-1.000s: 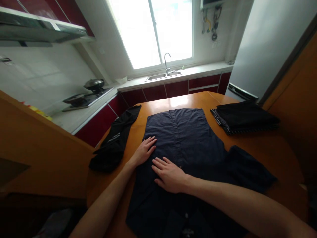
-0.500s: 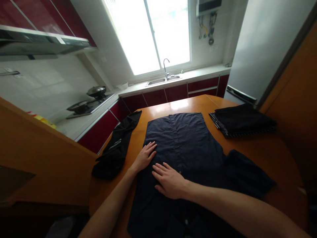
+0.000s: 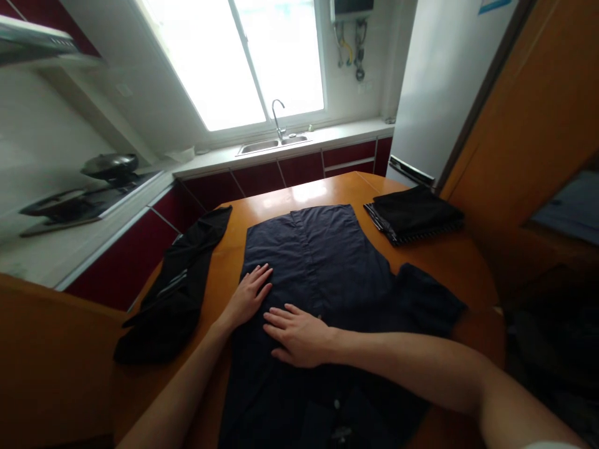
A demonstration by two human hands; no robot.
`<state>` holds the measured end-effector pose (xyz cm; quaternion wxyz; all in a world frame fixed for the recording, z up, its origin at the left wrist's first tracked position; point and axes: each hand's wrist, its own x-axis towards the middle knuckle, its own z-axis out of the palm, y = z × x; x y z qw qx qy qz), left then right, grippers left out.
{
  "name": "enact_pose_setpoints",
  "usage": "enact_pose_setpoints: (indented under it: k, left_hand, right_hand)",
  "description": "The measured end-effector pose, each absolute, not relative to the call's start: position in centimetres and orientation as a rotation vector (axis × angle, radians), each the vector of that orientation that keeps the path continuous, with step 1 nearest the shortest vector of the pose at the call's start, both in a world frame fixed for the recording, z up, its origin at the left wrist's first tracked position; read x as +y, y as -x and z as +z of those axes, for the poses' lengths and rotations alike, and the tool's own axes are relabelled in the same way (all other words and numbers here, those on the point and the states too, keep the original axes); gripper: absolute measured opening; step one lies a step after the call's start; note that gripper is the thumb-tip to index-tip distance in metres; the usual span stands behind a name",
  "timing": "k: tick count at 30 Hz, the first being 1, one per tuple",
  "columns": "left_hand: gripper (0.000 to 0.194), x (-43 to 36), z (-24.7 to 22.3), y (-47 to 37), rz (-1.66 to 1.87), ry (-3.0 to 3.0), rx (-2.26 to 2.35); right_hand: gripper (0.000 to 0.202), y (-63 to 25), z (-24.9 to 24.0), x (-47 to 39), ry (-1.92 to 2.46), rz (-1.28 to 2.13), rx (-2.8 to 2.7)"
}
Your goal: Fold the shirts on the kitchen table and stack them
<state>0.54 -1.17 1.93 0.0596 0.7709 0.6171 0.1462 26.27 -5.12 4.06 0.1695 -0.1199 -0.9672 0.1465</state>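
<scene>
A dark navy button-front shirt lies spread on the wooden table, its button strip running down the middle and one short sleeve stretched out to the right. My left hand rests flat on the shirt's left edge, fingers extended. Just below and to the right of it, my right hand lies palm down on the shirt's front, fingers stretched toward the left. Neither hand grips the cloth. The collar is near the bottom of the view, where it is dark and hard to make out.
The wooden table has a rounded edge. On its left lies a black garment with pale stripes; on its right sits a folded black stack of cloth. Beyond are a counter with a sink, a stove with pans, and a fridge.
The whole view has swung to the right, so the table and clothes appear further left. Both hands stay flat in nearly the same place on the shirt.
</scene>
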Motion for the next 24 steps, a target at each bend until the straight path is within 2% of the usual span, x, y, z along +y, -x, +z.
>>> enact_pose_setpoints:
  k: [6,24]
  left_hand:
    - [0.061,-0.73,1.3,0.0,0.48,-2.357,1.851]
    - [0.057,-0.8,1.77,-0.47,0.505,-2.317,1.861]
  right_hand:
    - [0.055,-26.27,4.45,-5.05,0.333,0.338,-2.782]
    - [0.053,-26.46,4.51,-4.93,0.329,0.393,-2.798]
